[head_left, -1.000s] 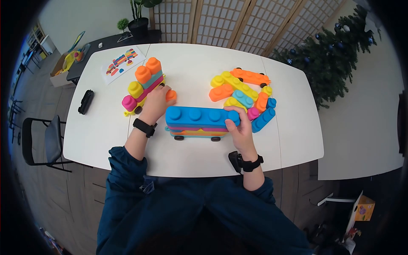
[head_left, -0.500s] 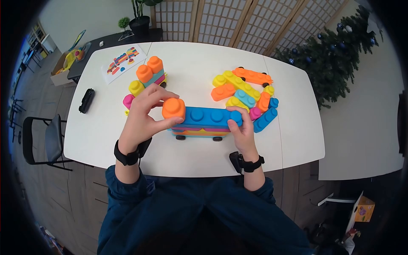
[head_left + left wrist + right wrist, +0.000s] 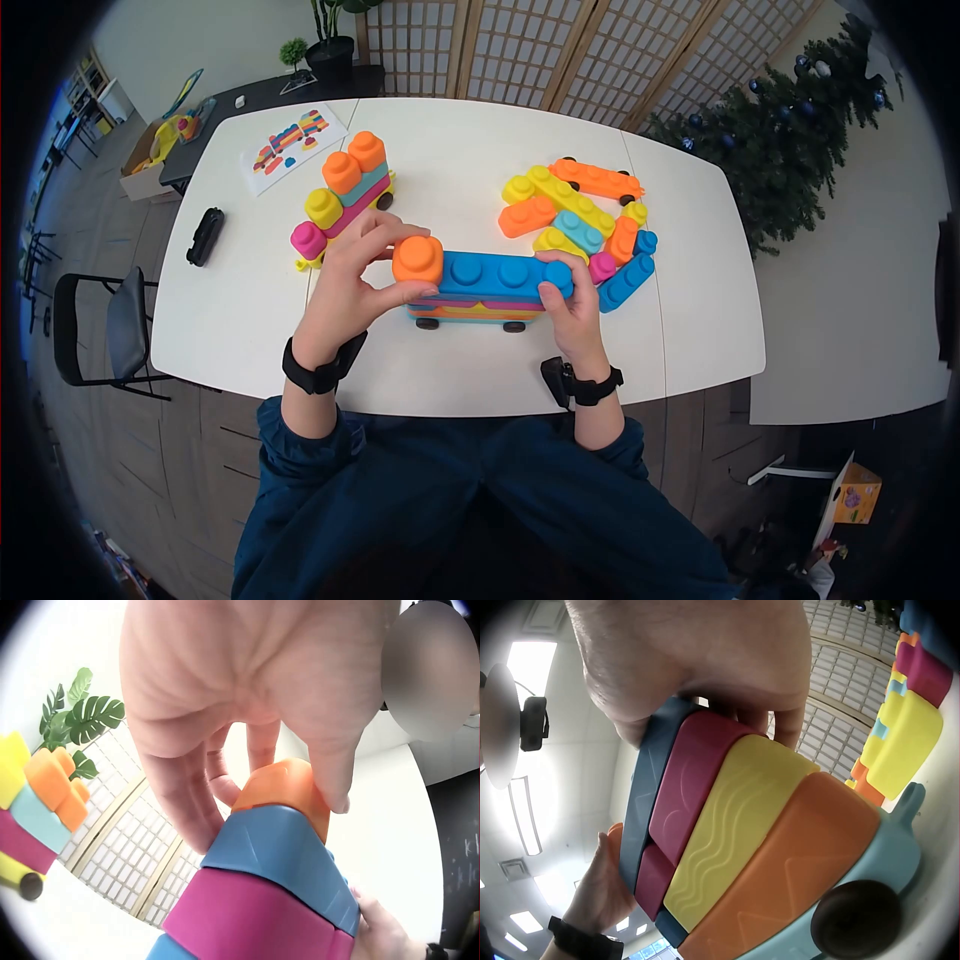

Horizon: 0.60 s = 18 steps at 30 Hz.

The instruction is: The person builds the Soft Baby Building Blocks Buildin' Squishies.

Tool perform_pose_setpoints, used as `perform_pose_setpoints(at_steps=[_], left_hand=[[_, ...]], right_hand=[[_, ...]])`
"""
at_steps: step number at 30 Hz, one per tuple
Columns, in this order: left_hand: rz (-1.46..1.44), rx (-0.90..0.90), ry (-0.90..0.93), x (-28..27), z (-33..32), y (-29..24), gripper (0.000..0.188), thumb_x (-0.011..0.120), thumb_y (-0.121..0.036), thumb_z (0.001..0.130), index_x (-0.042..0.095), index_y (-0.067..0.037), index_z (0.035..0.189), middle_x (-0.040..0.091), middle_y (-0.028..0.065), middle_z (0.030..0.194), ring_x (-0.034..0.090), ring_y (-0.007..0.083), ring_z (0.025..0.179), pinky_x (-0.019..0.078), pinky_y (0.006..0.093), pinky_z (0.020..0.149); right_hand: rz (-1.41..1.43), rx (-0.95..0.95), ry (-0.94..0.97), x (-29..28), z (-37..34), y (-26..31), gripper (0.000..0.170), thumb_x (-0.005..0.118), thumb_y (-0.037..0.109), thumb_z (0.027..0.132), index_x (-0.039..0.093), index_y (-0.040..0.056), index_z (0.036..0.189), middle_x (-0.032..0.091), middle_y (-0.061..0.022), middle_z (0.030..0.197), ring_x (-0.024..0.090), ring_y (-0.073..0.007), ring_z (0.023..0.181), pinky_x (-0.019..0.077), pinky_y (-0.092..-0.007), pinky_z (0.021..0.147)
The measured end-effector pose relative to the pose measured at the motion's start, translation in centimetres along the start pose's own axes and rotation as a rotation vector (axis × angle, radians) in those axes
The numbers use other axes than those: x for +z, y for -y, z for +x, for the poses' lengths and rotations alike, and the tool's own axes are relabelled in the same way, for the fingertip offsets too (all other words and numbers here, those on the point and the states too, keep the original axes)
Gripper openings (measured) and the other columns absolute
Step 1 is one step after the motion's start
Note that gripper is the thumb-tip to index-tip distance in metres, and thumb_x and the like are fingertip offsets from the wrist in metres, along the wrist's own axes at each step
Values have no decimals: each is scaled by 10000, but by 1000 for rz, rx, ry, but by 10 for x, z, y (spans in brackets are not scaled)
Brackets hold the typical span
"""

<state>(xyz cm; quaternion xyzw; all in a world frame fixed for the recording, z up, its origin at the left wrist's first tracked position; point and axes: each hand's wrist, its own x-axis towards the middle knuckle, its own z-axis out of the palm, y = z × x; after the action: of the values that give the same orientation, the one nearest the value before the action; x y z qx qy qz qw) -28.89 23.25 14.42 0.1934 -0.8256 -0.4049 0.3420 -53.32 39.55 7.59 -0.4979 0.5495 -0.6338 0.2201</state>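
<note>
My left hand [image 3: 350,272] pinches an orange one-stud block [image 3: 418,260] between thumb and fingers, at the left end of the long blue block [image 3: 490,272]. In the left wrist view the orange block's lower edge meets the blue block's top [image 3: 281,836]. That blue block tops a wheeled toy wagon of stacked blocks. Its magenta [image 3: 705,772], yellow [image 3: 739,817] and orange layers [image 3: 802,840] sit above a light-blue base with a dark wheel [image 3: 856,919], seen in the right wrist view. My right hand [image 3: 577,315] grips the wagon's right end, thumb in front of the blue block.
Behind my left hand stands another wheeled block wagon [image 3: 345,190], near a printed picture sheet [image 3: 290,150]. Loose blocks [image 3: 575,232] and an orange wheeled base [image 3: 597,180] lie at the right. A black object [image 3: 205,237] lies by the table's left side.
My left hand has brought the orange block from beside the left wagon to the blue block's left end, then shifted slightly right. My right hand has kept its hold on the wagon.
</note>
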Motion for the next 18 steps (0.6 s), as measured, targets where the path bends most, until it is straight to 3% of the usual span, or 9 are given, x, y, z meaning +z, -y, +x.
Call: perform_pose_setpoints(at_steps=[4,6,7,9,11,12,14,18], left_hand=[[61,10,-3,3,-4,-1,667,945,-277,722,667,-81,1296,647,79,1125,660,227,1029,591,348,903],[-40,-9,15,7,-11,-4,815,947,-249,722,561,-90,1422,615,85,1341,637,258,1189,584,403,958],[-39,-6,14,7,-16,-1,815,947,-249,722,561,-90,1422,615,85,1341,637,258,1189,584,403,958],[90,-159,120,7,-27,16,995,966,-260,684,436,-117,1513,649,114,1275,660,309,1112,590,398,926],[144,-261,198,10,-31,33,919,955,-215,694,475,-100,1468,659,128,1265,667,319,1109,591,393,917],[200,-365,276,13,-32,39,843,945,-170,704,514,-82,1423,670,142,1256,673,329,1105,592,389,907],[178,-370,275,20,-33,48,761,921,-118,720,536,-63,1375,682,154,1222,680,340,1085,592,394,892],[149,-327,215,27,-35,44,576,849,10,765,573,-17,1270,710,172,1131,698,354,1019,597,418,838]], right_hand=[[1,28,44,-6,1,0,431,727,216,963,588,32,1328,666,-101,1241,618,-195,1137,462,-320,1010],[1,30,73,-11,2,6,478,757,219,943,583,33,1348,664,-106,1259,622,-209,1162,461,-332,1030],[-67,68,117,-14,2,16,541,793,213,911,571,29,1369,659,-117,1284,623,-226,1191,461,-347,1049],[-136,105,161,-22,2,19,606,829,207,880,560,24,1391,655,-128,1309,624,-244,1219,461,-362,1068],[-314,174,395,-31,1,9,629,868,162,828,573,17,1364,677,-157,1287,662,-278,1173,503,-380,1031],[-317,174,398,-33,1,0,629,868,162,828,573,17,1364,677,-157,1287,662,-278,1173,503,-380,1031],[-386,298,470,-36,0,-16,551,857,124,825,602,11,1300,709,-178,1216,697,-298,1088,544,-372,956],[-361,346,479,-29,4,-13,492,851,105,819,623,11,1244,734,-180,1120,715,-310,1016,563,-365,901]])
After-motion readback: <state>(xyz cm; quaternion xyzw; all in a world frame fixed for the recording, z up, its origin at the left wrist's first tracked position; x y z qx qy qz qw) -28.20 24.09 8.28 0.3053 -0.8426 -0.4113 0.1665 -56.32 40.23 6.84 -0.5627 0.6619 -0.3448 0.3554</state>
